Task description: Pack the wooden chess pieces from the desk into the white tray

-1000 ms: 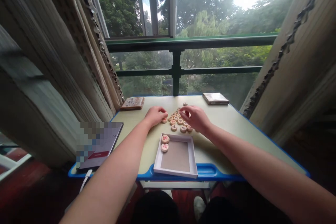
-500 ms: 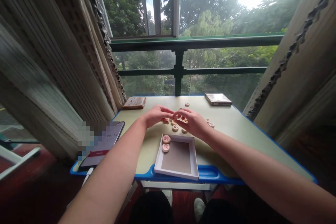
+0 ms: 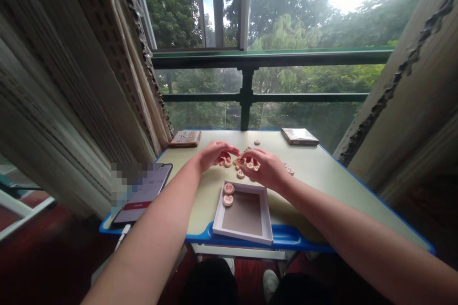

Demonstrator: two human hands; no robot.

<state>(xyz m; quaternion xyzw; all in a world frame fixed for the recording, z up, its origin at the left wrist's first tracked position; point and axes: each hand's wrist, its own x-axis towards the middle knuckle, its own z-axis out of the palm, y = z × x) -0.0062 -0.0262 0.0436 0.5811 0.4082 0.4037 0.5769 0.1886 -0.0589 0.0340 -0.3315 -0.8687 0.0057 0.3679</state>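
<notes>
Several round wooden Chinese chess pieces (image 3: 241, 174) lie loosely grouped on the pale tabletop (image 3: 203, 200), partly covered by my hands. My left hand (image 3: 217, 153) is over the left side of the group, fingers stretched out and apart. From the right, my right hand (image 3: 264, 167) reaches in with thumb and fingers pinched around a piece with red marking (image 3: 239, 161). Nearer me sits a shallow white box (image 3: 269, 214). In its upper left corner are two red-lettered pieces, one (image 3: 229, 188) above the other (image 3: 228, 200).
A phone (image 3: 143, 195) with a white cable lies at the left edge. One flat box (image 3: 186, 138) is at the back left, another (image 3: 299, 136) at the back right. A lone piece (image 3: 257, 142) lies far back. Curtains (image 3: 143, 105) flank the window behind the blue-edged table.
My hands have drawn slightly apart, and the left fingers have spread away from the right hand. More of the pieces between them show. The view has shifted a little.
</notes>
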